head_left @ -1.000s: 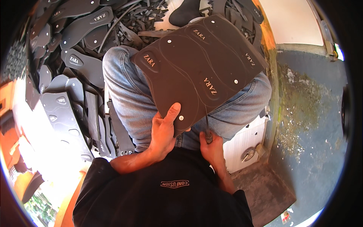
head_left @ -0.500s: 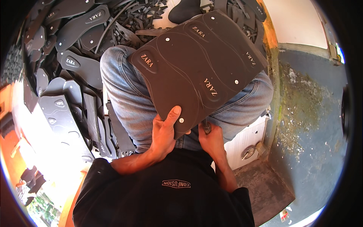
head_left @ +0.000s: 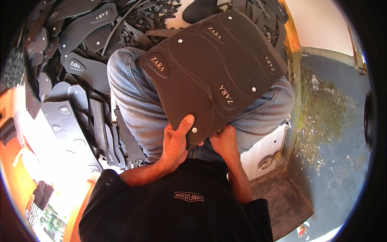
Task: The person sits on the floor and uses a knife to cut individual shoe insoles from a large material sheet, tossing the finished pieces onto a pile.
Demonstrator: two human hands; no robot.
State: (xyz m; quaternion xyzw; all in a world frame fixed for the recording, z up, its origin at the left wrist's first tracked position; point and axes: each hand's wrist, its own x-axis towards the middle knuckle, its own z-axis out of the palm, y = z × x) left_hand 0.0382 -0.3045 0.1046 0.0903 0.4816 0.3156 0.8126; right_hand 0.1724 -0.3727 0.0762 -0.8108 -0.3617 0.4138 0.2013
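Across my knees lies a black foam sheet point(head_left: 183, 97) marked with sole outlines, raised oval pads and small white dots. My left hand point(head_left: 176, 139) grips its near corner, thumb on top and fingers underneath. Close to the sheet's near edge, my right hand point(head_left: 225, 141) is closed around a dark-handled tool point(head_left: 219, 130). Only a bit of that handle shows; the rest is hidden by my fingers and the sheet, so its kind is unclear. A line runs into the sheet from this edge, between two sole outlines.
Cut black soles point(head_left: 88, 26) are heaped at the left, with a marked sheet point(head_left: 70, 131) in front of them. Dark offcuts point(head_left: 155, 20) cover the far floor. A stained blue-grey wall point(head_left: 330, 121) rises at the right, beside a brown block point(head_left: 282, 201).
My right hand has moved slightly forward along the sheet's near edge, and less of the tool's handle shows. The sheet has shifted very slightly right; my left hand keeps its hold.
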